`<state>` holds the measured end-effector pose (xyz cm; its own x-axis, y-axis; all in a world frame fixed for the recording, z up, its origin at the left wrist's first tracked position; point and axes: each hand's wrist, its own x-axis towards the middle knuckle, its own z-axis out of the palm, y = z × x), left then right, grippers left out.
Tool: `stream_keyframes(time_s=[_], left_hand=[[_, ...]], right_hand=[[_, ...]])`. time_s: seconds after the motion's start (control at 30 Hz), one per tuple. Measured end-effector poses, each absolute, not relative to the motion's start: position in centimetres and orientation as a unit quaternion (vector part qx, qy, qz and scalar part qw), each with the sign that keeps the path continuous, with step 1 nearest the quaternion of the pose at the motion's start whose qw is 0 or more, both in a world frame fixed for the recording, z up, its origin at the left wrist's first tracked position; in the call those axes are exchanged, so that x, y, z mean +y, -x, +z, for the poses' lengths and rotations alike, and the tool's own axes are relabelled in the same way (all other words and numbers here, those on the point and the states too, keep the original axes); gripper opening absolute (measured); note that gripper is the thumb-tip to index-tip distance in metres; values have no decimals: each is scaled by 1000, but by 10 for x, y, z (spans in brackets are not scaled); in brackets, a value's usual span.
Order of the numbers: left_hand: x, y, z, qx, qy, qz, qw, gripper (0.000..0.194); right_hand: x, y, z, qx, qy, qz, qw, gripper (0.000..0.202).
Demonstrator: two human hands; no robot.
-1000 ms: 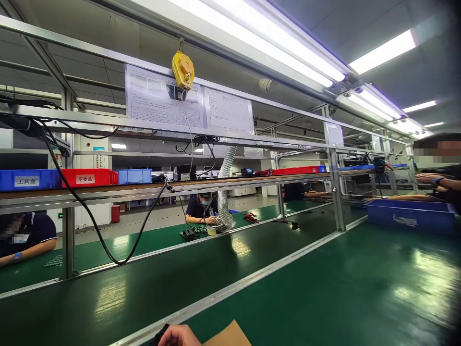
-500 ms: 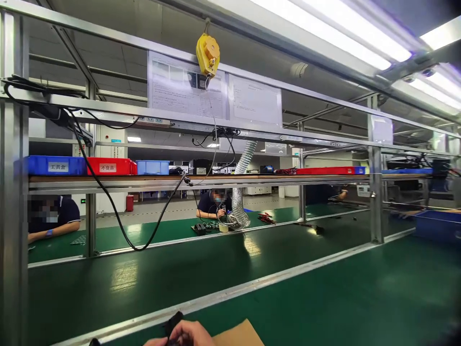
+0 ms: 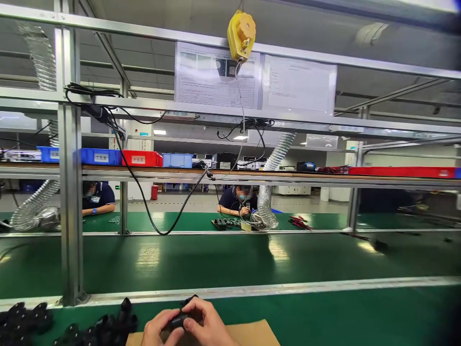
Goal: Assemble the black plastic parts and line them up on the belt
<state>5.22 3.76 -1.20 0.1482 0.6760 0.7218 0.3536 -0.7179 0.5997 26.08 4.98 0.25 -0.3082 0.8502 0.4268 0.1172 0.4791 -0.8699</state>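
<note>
At the bottom centre my left hand (image 3: 157, 327) and my right hand (image 3: 208, 323) are closed round a small black plastic part (image 3: 178, 321), rounded in shape, its exact kind unclear. Fingers and thumbs of both hands press on it from either side. Just beyond my right fingers the top of another black piece (image 3: 189, 300) shows; whether it joins the held part I cannot tell. Under my hands lies a brown cardboard sheet (image 3: 256, 331). To the left, a heap of black plastic parts (image 3: 99, 330) lies on the green bench surface (image 3: 324, 317).
More black parts (image 3: 23, 322) lie at the far left, by a metal post (image 3: 70, 192). A black cable (image 3: 163, 234) sags from the frame. A yellow spring balancer (image 3: 242, 36) hangs above. Red bins (image 3: 142, 158) and blue bins stand on the shelf. Two people sit across the bench.
The view has swung left and levelled. Both hands now show more fully with the black part between them, and the heaps of black parts have come into view at the left.
</note>
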Motion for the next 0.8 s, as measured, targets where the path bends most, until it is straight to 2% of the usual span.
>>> stream_keyframes(time_s=[0.17, 0.4, 0.5, 0.6, 0.63, 0.73, 0.8], left_hand=[[18, -61, -5, 401, -689, 556, 234, 31], [14, -61, -1, 389, -688, 562, 244, 25], [14, -61, -3, 387, -688, 561, 249, 25], [13, -64, -3, 397, -689, 550, 254, 26], [12, -64, -3, 404, -687, 547, 257, 28], [13, -65, -4, 421, -681, 540, 260, 36], [15, -64, -7, 417, -690, 540, 242, 42]], right_hand=[[38, -265, 15, -733, 345, 358, 465, 25], [34, -272, 23, -761, 357, 371, 395, 36], [35, -273, 19, -767, 374, 357, 380, 32], [36, -274, 17, -759, 396, 358, 372, 63], [36, -275, 17, -755, 398, 363, 374, 66], [38, -277, 19, -741, 389, 386, 388, 50], [40, -277, 18, -734, 382, 404, 390, 50]])
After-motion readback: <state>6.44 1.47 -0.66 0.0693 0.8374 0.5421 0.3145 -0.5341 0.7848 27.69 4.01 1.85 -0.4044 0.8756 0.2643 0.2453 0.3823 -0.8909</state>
